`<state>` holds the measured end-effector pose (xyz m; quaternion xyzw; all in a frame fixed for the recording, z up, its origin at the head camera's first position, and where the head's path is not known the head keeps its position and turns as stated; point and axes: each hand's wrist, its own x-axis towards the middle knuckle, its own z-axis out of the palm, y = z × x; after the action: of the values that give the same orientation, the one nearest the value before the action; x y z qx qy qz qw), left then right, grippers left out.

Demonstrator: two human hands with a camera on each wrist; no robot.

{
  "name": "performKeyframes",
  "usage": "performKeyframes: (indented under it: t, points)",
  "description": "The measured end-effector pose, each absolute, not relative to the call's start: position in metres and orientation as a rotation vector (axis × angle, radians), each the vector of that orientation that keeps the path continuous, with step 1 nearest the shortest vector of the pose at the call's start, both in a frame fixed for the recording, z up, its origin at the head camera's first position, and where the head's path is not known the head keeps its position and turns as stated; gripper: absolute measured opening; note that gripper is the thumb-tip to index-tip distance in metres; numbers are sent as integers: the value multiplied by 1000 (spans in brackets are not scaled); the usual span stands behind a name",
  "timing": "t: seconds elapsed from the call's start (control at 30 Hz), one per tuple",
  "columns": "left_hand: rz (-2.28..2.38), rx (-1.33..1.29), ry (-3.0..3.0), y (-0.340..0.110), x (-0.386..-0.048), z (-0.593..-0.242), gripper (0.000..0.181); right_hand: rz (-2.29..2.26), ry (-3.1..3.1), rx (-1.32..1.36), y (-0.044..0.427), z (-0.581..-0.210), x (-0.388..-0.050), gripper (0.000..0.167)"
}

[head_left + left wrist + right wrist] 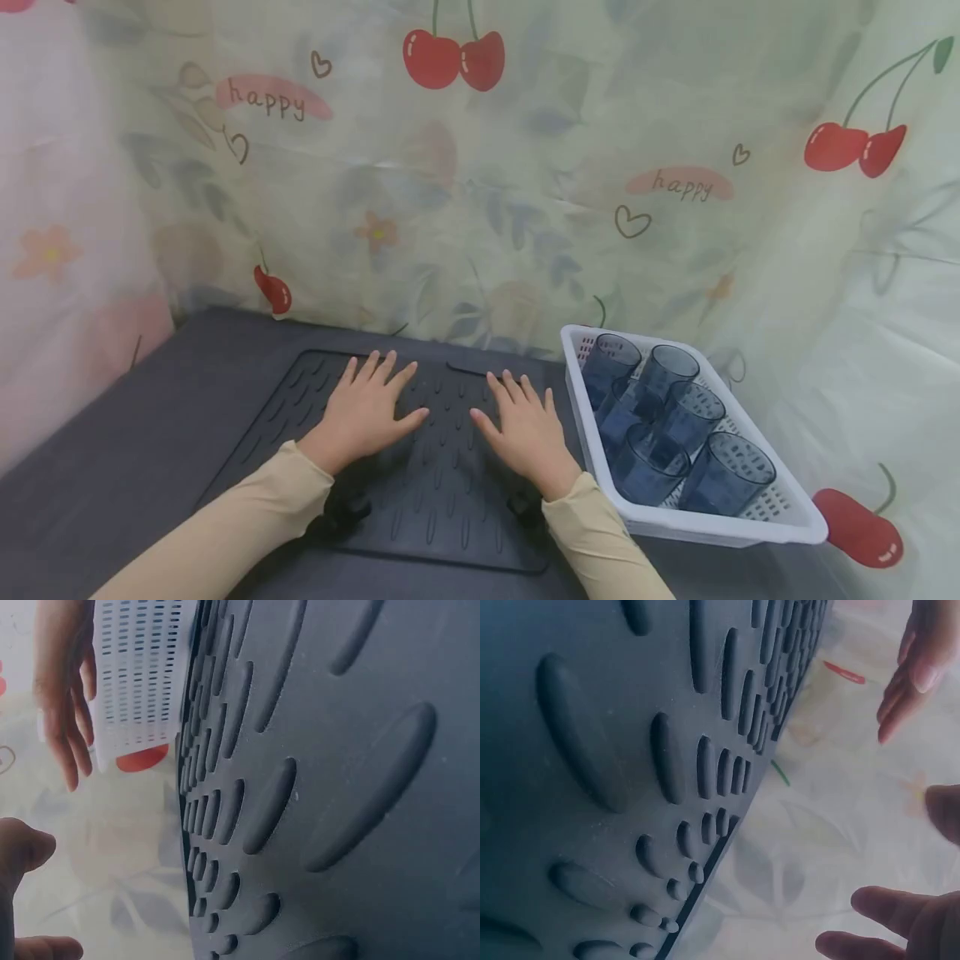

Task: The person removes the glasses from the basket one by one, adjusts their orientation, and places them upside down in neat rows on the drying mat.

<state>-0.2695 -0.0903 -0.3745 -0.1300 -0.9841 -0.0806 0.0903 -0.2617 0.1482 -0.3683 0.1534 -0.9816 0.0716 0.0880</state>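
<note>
Black mat (pixel 438 475) lies beneath the left hand (pixel 366 414) and right hand (pixel 529 432).

Head view looks forward and down over mat (pixel 431 500); wrist views, low and close, turned sideways, share mat and curtain (pixel 480 225) behind.

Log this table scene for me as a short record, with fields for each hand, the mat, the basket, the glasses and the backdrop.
Left hand: fingers spread, above the mat, holding nothing
Right hand: likewise
Mat: dark, with raised ridges
Basket: white, right of the mat
Glasses: six, blue, in the basket
Backdrop: printed with cherries and "happy"
</note>
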Motion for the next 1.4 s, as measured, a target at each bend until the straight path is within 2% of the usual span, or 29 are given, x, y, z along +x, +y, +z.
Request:
performKeyframes:
  t: [0.13,0.37,0.6,1.4]
  points:
    - [-290,-418,-2935,-91,-268,-373,71,233,-2922,472,147,-367,-262,64]
    - [-498,-409,-3065,-92,-267,-372,47,470,-3007,464,146,-362,-258,48]
    - [-599,-406,-3084,-93,-261,-366,34,621,-3034,486,150,-363,-253,38]
    - [-835,-492,-3069,-98,-257,-371,22,909,-2893,574,168,-346,-229,24]
